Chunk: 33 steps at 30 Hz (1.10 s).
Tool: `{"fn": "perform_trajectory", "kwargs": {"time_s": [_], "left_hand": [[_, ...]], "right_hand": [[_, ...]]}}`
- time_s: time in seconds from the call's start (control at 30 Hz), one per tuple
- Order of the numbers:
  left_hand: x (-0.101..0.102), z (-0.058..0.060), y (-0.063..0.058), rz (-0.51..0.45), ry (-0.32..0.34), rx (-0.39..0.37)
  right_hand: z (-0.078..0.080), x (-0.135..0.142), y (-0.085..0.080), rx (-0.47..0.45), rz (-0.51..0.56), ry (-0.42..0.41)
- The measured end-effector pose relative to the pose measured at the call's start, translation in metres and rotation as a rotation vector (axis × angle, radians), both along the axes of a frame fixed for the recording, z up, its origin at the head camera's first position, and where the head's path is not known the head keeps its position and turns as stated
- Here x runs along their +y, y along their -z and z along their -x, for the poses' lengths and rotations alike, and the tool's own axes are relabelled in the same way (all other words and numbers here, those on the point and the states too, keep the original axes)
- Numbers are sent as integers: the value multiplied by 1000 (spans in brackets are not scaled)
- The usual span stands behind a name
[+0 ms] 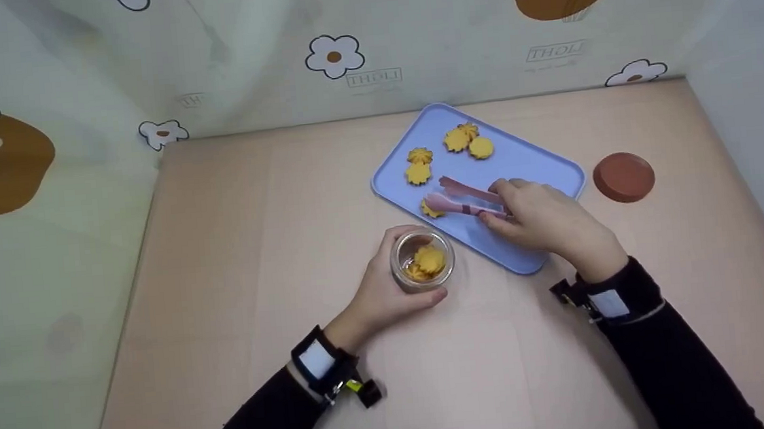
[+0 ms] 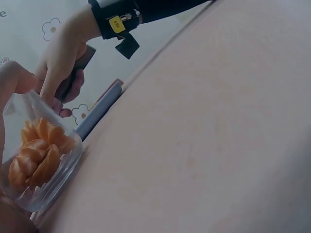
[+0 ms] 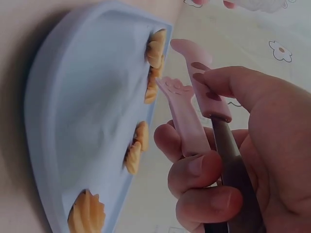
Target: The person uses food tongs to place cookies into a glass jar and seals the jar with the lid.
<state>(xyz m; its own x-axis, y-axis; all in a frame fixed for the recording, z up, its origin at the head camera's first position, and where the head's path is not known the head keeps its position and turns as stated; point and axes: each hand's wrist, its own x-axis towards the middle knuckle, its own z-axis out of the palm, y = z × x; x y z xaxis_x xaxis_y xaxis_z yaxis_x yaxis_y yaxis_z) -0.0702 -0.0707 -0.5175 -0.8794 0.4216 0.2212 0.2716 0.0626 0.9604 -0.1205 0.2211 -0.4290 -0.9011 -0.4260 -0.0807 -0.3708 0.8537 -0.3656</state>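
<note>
My left hand (image 1: 383,293) grips a clear jar (image 1: 452,261) upright near the tray's front edge. Several yellow flower-shaped cookies (image 1: 429,259) lie in the jar; in the left wrist view the cookies (image 2: 39,160) show through its wall. Pink-tipped tongs (image 1: 446,204) are in my right hand (image 1: 549,220), held over the blue tray (image 1: 549,174). Their paw-shaped tips stand apart with nothing between them in the right wrist view, where thumb and fingers wrap the tongs (image 3: 187,119). One cookie (image 1: 429,209) lies on the tray under the tong tips, partly hidden.
More cookies lie on the tray, a pair (image 1: 419,173) at the left and a group (image 1: 458,140) towards the back. A round brown lid (image 1: 624,178) rests on the table to the right of the tray. A patterned curtain (image 1: 260,53) hangs behind the table (image 1: 221,254).
</note>
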Motion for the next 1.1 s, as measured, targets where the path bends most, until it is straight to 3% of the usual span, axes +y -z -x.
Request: {"fn": "perform_trajectory", "kwargs": {"time_s": [0.57,0.9,1.1], "left_hand": [[-1,0,0,15,-5,-1],[-1,0,-1,7,1,-8],[0,0,0,-5,4,-8]], "right_hand": [[-1,-7,6,-27,-31,-27],[3,-6,6,43,4,135],[8,-2,10,135,89,158]]}}
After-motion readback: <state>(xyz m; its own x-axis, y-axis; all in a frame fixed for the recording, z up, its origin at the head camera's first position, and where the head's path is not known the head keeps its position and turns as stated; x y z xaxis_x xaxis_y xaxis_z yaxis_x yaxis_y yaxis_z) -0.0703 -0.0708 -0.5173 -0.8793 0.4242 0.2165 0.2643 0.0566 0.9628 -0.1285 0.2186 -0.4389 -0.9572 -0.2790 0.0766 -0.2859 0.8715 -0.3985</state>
